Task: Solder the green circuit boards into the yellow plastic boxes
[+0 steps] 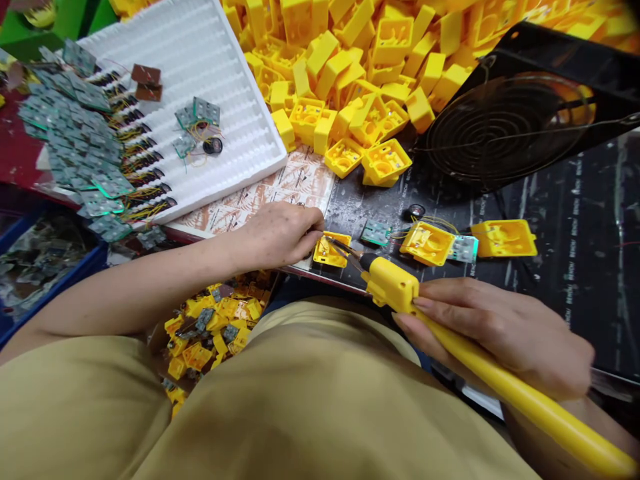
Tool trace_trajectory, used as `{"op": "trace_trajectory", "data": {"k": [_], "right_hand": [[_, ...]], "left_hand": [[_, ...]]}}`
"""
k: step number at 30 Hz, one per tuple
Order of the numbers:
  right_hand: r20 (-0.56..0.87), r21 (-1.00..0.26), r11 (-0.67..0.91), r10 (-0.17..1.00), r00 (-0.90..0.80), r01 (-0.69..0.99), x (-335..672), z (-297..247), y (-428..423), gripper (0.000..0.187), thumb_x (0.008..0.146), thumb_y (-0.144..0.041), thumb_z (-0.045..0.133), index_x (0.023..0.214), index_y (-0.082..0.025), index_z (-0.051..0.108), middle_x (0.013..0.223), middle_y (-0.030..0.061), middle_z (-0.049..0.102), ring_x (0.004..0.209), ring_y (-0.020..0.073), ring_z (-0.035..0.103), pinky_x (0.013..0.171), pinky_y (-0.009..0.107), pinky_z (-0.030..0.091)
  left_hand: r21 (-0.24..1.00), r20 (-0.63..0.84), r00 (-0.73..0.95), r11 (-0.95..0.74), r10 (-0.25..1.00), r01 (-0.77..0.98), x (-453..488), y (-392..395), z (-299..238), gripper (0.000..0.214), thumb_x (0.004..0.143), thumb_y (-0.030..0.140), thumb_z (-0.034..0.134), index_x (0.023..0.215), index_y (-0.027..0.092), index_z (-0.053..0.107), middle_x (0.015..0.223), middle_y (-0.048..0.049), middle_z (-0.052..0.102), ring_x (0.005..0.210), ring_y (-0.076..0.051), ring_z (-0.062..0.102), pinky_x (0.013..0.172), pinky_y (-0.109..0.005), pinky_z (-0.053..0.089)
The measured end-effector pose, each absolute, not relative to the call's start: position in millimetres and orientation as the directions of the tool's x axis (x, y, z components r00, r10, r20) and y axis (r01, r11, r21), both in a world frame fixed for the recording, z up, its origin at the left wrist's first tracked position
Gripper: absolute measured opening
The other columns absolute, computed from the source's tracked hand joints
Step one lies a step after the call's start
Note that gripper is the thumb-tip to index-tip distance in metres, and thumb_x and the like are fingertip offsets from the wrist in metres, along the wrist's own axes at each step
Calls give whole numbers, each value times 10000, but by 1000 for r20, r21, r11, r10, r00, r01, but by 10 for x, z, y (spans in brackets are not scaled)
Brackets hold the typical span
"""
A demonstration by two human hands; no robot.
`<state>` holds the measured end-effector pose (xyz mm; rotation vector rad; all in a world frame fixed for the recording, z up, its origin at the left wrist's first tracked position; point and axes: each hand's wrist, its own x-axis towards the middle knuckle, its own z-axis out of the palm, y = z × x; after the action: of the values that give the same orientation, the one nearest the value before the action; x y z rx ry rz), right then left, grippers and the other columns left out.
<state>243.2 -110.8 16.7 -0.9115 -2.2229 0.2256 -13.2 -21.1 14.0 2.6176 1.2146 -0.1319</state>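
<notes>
My right hand (pixel 480 320) gripping a tool (pixel 393 283), tip over a case (pixel 331 255), left hand (pixel 287 233) pinching that case's left edge, fan (pixel 495 127) far right

"What colours reach you?"

"I see a yellow tool (pixel 470 348), a yellow casing (pixel 326 256), a white tray (pixel 245 127), grey-green circuit boards (pixel 83 133) and a black fan (pixel 493 133)."

"And the counter (pixel 595 253)?"

"Black with white lettering (pixel 570 273), I'd say, beside a brown-and-white patterned surface (pixel 300 177)."

Beyond the right hand (pixel 493 327), a fan (pixel 487 138) bars passage.
</notes>
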Motion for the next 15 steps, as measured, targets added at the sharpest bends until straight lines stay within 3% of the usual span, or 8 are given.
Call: {"op": "trace_trajectory", "data": {"k": [4,9,15], "right_hand": [[557,-322,789,605,-570,523,2447,250,-1090,130,895,-153,714,879,-171,587,752,15,704,656,97,683,620,167,596],[515,-336,751,652,-556,569,2589,267,-1155,97,942,-192,664,1004,-190,590,856,33,726,775,124,714,675,201,604],[494,-349,720,685,-535,600,2749,233,-1136,49,950,-232,646,920,-246,610,773,-9,693,587,126,667,456,198,545]], "left_hand": [[178,-184,659,-634,729,752,-123,-206,144,228,918,245,477,903,156,686,695,-32,680,676,-162,640,598,-247,389],[177,-226,643,-618,731,766,-91,-211,157,225,924,233,477,908,149,685,733,-47,703,701,-180,660,613,-258,404],[179,-197,661,-637,724,750,-102,-213,149,254,933,254,462,885,150,688,703,-45,698,674,-171,650,588,-250,389]]}}
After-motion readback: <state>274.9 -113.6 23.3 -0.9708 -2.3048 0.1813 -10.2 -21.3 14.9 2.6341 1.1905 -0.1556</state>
